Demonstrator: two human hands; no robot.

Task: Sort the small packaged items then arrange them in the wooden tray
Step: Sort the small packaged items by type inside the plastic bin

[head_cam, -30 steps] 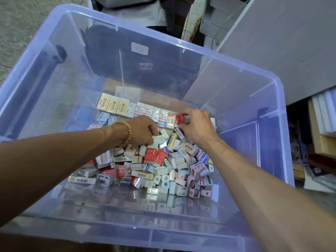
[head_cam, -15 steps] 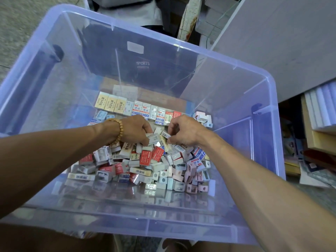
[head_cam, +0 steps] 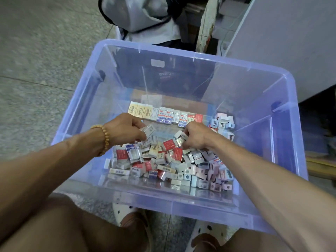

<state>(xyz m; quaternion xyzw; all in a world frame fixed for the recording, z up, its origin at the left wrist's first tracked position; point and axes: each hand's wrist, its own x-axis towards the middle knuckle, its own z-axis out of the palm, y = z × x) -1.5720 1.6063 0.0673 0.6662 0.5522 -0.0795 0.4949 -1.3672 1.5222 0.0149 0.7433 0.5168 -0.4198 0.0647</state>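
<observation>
Translucent bluish plastic forms the one large storage bin (head_cam: 283, 135) we look down into; it stands on a speckled grey floor (head_cam: 36, 70), with our two knees and two perforated white clogs at its near edge. Through the bin's bottom at the far side we make out a brownish panel, perhaps the wooden tray, though we cannot tell for sure.

Along the far side of the bin's floor runs one neat row of small boxes (head_cam: 164, 114): we count about ten upright packs, three cream ones at the left end, blue-and-white ones in the middle, red ones at the right end. Nearer us lies one loose heap of small boxes (head_cam: 169, 164), far too many to count, in red, white, blue and pink. A smaller cluster of pale boxes (head_cam: 222, 122) sits by the right wall.

Our left hand (head_cam: 125, 129), one beaded bracelet (head_cam: 104, 139) on its wrist, has its fingers curled round a white box (head_cam: 149, 130) held just above the heap. Our right hand (head_cam: 195, 135) is clenched on several small packs (head_cam: 181, 137) at the heap's far edge.

Bare bin floor shows between the row and the heap, and along the left wall.
</observation>
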